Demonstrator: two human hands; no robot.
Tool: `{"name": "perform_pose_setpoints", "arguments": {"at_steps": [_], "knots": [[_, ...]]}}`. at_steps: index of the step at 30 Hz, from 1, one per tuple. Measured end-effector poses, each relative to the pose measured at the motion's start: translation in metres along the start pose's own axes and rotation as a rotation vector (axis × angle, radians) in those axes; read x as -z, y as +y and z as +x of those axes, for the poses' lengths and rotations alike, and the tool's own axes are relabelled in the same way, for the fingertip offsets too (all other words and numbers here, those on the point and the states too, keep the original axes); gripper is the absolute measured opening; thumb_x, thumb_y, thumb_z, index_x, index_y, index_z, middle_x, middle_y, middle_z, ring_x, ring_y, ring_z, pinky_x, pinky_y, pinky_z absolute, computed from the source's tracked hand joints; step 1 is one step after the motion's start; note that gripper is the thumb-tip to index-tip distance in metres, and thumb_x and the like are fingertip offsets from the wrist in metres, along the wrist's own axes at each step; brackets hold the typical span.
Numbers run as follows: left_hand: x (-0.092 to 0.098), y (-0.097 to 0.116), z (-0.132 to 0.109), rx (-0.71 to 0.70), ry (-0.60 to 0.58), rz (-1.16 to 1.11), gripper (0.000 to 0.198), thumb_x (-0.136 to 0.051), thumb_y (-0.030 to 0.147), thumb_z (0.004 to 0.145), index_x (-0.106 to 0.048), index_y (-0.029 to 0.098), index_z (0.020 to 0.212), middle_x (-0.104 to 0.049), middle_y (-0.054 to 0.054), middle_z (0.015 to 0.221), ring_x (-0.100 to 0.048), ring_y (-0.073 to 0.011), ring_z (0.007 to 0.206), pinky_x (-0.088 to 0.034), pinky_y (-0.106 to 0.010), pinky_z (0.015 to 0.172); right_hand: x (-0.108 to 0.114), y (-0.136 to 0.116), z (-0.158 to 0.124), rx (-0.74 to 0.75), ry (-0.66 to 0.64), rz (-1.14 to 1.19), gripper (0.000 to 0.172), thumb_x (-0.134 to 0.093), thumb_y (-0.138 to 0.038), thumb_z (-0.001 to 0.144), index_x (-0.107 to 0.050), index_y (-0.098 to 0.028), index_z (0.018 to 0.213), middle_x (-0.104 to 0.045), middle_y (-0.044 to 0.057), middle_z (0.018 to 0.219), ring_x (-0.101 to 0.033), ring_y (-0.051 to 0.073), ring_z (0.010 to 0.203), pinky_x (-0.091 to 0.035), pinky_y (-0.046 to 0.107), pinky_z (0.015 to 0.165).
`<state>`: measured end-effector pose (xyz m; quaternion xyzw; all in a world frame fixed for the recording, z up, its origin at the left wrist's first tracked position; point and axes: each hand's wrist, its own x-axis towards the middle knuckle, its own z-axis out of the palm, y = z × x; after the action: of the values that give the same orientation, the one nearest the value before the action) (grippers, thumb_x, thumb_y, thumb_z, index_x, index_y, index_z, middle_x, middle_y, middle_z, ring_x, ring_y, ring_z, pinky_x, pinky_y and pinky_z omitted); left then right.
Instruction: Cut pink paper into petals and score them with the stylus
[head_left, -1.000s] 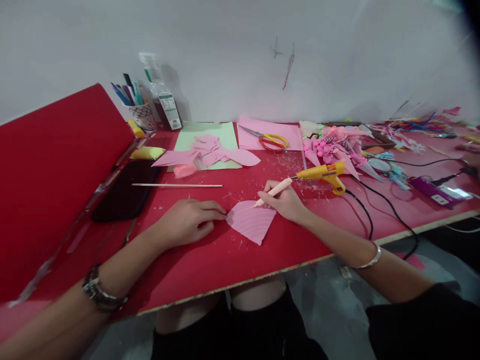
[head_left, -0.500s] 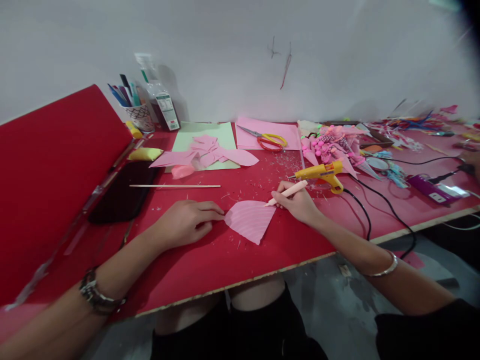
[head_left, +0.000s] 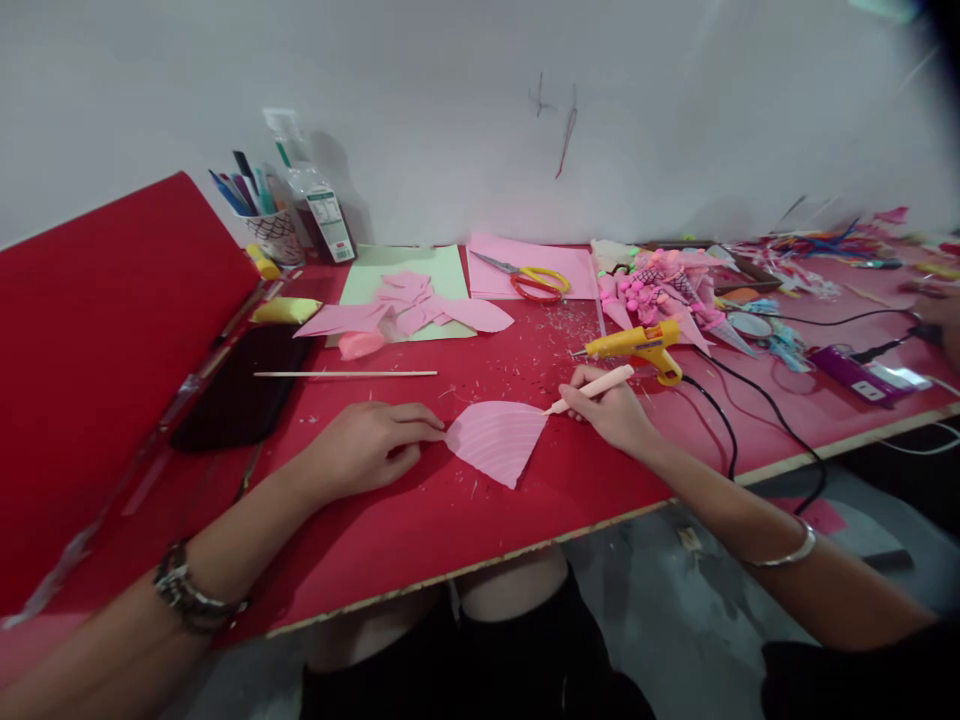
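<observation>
- A person sits at a red table (head_left: 390, 545), both bare forearms reaching in over its near edge.
- The paper (head_left: 499, 440), a pink fan shape with paler curved stripes, lies flat on the tabletop between the two hands, its point toward the person.
- The right hand (head_left: 611, 415) grips a pale pen (head_left: 600, 385) between thumb and fingers, slanted, its tip at the paper's upper right corner; from here I cannot tell whether the tip presses down.
- The left hand (head_left: 375, 450) lies loose and unclenched, palm down, its fingertips at the paper's left corner, the thumb held apart.
- Beyond the left hand, a thin stick (head_left: 345, 374) lies crosswise, one end over a dark phone (head_left: 240, 390).
- Just beyond the right hand, a yellow glue gun (head_left: 637, 347) rests on its side, nozzle pointing left.
- Farther back, pink scraps (head_left: 409, 300) are spread over a green sheet (head_left: 450, 270).
- To their right, scissors (head_left: 536, 280) with red and yellow handles lie on pink sheets (head_left: 487, 285), beside a heap of pink cones (head_left: 667, 290).
- At back left, a cup (head_left: 274, 238) of pens stands next to a bottle (head_left: 322, 215) of dark liquid.
</observation>
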<state>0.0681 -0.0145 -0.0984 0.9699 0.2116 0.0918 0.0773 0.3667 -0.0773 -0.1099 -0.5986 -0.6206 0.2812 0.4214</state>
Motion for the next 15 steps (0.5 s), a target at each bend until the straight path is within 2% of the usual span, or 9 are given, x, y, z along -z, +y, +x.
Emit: {"name": "perform_pose_setpoints", "arguments": {"at_steps": [6,12,15], "knots": [[0.0008,0.0002,0.0007,0.011,0.001,0.003,0.036,-0.039,0.012,0.075,-0.063,0.024,0.097,-0.064,0.001,0.106,-0.061,-0.0140,0.087,-0.047,-0.024,0.074,0.0032,0.0026,-0.0024,-0.015,0.009,0.041,0.025,-0.054,-0.033,0.076,-0.046,-0.018,0.058,-0.053,-0.003,0.050,-0.048,0.009,0.047,-0.036,0.021,0.046],[0.0015,0.0013,0.0010,0.007,0.010,-0.004,0.036,-0.039,0.012,0.074,-0.063,0.024,0.097,-0.064,0.001,0.105,-0.062,-0.0144,0.086,-0.047,-0.025,0.072,0.0051,0.0098,-0.0026,-0.144,0.170,0.345,0.027,-0.056,-0.037,0.074,-0.044,-0.018,0.058,-0.051,-0.005,0.048,-0.045,0.007,0.043,-0.033,0.018,0.042],[0.0017,0.0017,0.0012,0.003,0.011,-0.022,0.035,-0.040,0.012,0.074,-0.063,0.024,0.096,-0.064,0.001,0.105,-0.061,-0.0137,0.087,-0.047,-0.024,0.072,-0.0011,0.0051,-0.0013,-0.137,0.151,0.380,0.024,-0.057,-0.036,0.074,-0.048,-0.018,0.062,-0.050,-0.005,0.049,-0.044,0.007,0.043,-0.033,0.017,0.041]]}}
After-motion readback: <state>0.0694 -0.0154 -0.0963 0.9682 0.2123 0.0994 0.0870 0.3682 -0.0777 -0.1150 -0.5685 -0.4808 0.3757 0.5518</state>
